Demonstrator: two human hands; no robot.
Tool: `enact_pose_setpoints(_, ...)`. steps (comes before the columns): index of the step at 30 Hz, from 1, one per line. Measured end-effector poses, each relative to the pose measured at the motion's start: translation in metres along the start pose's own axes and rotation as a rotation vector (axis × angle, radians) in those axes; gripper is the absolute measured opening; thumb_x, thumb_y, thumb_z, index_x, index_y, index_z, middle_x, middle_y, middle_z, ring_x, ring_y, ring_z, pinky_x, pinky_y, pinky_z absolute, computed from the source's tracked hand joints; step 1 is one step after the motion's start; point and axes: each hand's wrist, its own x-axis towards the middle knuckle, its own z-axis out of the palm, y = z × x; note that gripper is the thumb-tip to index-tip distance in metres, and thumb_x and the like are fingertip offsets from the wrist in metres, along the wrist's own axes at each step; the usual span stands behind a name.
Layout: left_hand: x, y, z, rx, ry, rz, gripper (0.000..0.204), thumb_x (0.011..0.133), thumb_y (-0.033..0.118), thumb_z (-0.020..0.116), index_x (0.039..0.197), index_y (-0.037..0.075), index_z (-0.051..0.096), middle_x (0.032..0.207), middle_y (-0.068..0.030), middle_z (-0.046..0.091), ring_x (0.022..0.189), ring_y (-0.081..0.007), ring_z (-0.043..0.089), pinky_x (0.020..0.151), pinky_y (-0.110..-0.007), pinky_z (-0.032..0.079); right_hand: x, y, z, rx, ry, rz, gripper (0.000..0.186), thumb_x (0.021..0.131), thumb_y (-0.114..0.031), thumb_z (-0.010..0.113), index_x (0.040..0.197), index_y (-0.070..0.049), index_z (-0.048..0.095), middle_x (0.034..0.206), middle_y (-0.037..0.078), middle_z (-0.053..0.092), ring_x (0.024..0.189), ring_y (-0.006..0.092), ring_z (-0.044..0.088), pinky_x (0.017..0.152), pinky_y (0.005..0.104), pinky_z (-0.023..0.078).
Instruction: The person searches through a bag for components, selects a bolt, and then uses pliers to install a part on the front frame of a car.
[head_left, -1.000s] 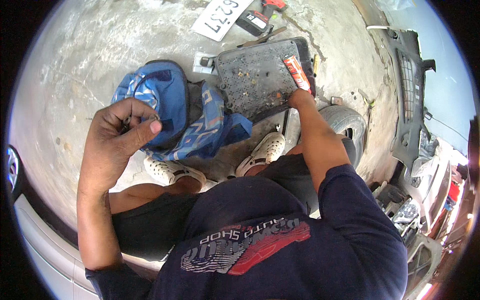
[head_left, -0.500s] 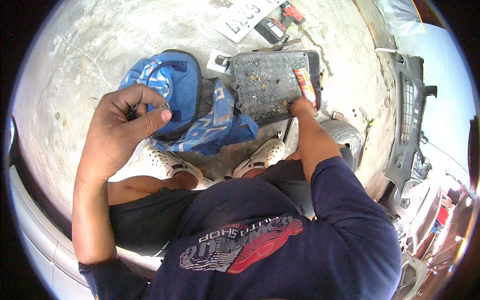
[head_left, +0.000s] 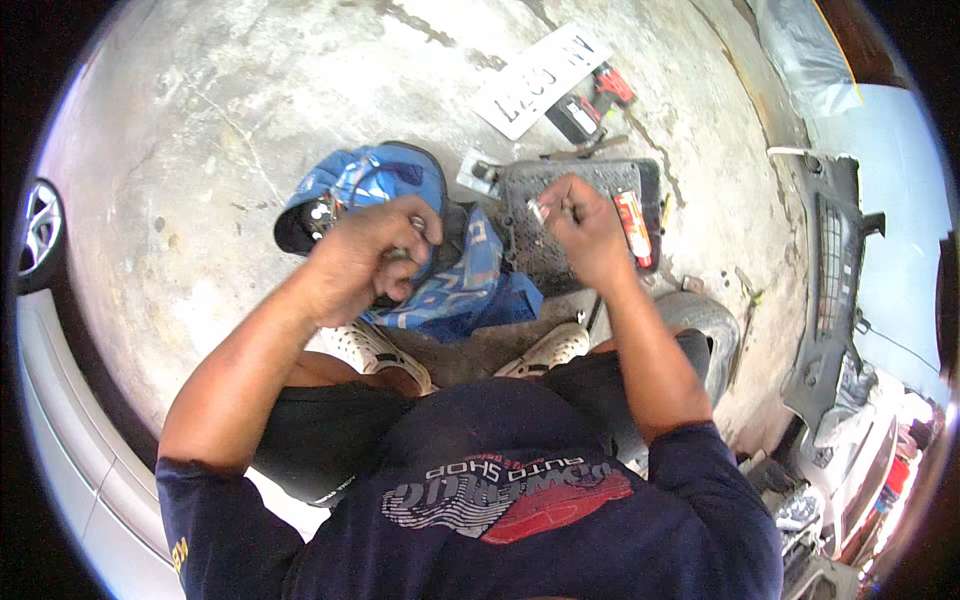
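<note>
My left hand (head_left: 368, 255) is raised over the blue patterned bag (head_left: 478, 285), its fingers curled in a pinch. A small metallic-looking bit shows at its fingertips, too small to name. Over the black perforated tray (head_left: 525, 185), my right hand (head_left: 592, 232) is closed too, with a tiny pale piece at its fingertips that I cannot make out. The tray holds scattered small bits. An orange-and-white tube (head_left: 632, 228) lies along the tray's right side, just right of my right hand. Motion blurs both hands slightly.
Beyond the tray lie a white number plate (head_left: 530, 85) and a red-and-black cordless drill (head_left: 600, 100). A small white box (head_left: 480, 173) sits by the tray. A tyre (head_left: 708, 325) is near my right knee; a black bumper (head_left: 830, 260) stands right, a silver car (head_left: 90, 430) left.
My right hand has lifted from the tray's near right edge to above its middle. The left hand has come down and rightward over the bag. The whole view has shifted slightly.
</note>
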Motion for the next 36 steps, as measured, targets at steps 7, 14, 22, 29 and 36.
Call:
enact_pose_setpoints(7, 0.0, -0.026, 0.025, -0.081, -0.002, 0.008, 0.026, 0.103, 0.034, 0.061, 0.103, 0.008, 0.064, 0.079, 0.0045, 0.051, 0.066, -0.0066, 0.045, 0.057, -0.023, 0.038, -0.018, -0.051, 0.05, -0.122, 0.108, -0.372, 0.013, 0.083, -0.001, 0.071, 0.093, -0.005, 0.064, 0.086, 0.012, 0.065, 0.08, 0.0313, 0.065, 0.072, 0.0398, 0.052)
enact_pose_setpoints(14, -0.005, -0.028, 0.023, 0.209, 0.007, 0.138, 0.031, 0.106, 0.037, 0.061, 0.099, 0.008, 0.067, 0.073, 0.007, 0.048, 0.065, -0.0044, 0.044, 0.058, -0.023, 0.039, -0.023, -0.057, 0.056, 0.017, -0.041, -0.324, 0.019, 0.088, -0.005, 0.071, 0.105, -0.004, 0.063, 0.092, 0.012, 0.067, 0.084, 0.0289, 0.067, 0.074, 0.0386, 0.054)
enact_pose_setpoints(22, -0.004, -0.024, 0.02, 0.26, 0.043, 0.088, 0.026, 0.104, 0.032, 0.064, 0.101, 0.007, 0.068, 0.075, 0.0052, 0.051, 0.065, -0.005, 0.045, 0.057, -0.023, 0.039, -0.025, -0.057, 0.048, 0.162, -0.244, -0.094, 0.017, 0.097, -0.012, 0.067, 0.11, -0.003, 0.06, 0.096, 0.012, 0.07, 0.084, 0.0232, 0.07, 0.077, 0.0346, 0.054)
enact_pose_setpoints(29, -0.004, -0.018, 0.013, -0.222, 0.07, -0.06, 0.024, 0.104, 0.02, 0.057, 0.119, 0.004, 0.066, 0.087, 0.0025, 0.057, 0.069, -0.0072, 0.045, 0.063, -0.024, 0.04, -0.015, -0.042, 0.046, 0.65, -0.346, 0.214, 0.016, 0.098, -0.004, 0.066, 0.112, -0.004, 0.057, 0.095, 0.003, 0.069, 0.084, 0.0071, 0.063, 0.071, 0.0234, 0.049)
enact_pose_setpoints(36, 0.001, -0.021, 0.006, -0.134, -0.001, -0.026, 0.026, 0.104, 0.016, 0.059, 0.127, 0.004, 0.062, 0.097, 0.0014, 0.064, 0.068, -0.0058, 0.042, 0.061, -0.023, 0.037, -0.01, -0.046, 0.041, 0.564, -0.29, 0.158, 0.02, 0.094, 0.001, 0.069, 0.111, -0.005, 0.06, 0.084, -0.001, 0.066, 0.077, 0.0046, 0.059, 0.066, 0.0215, 0.044)
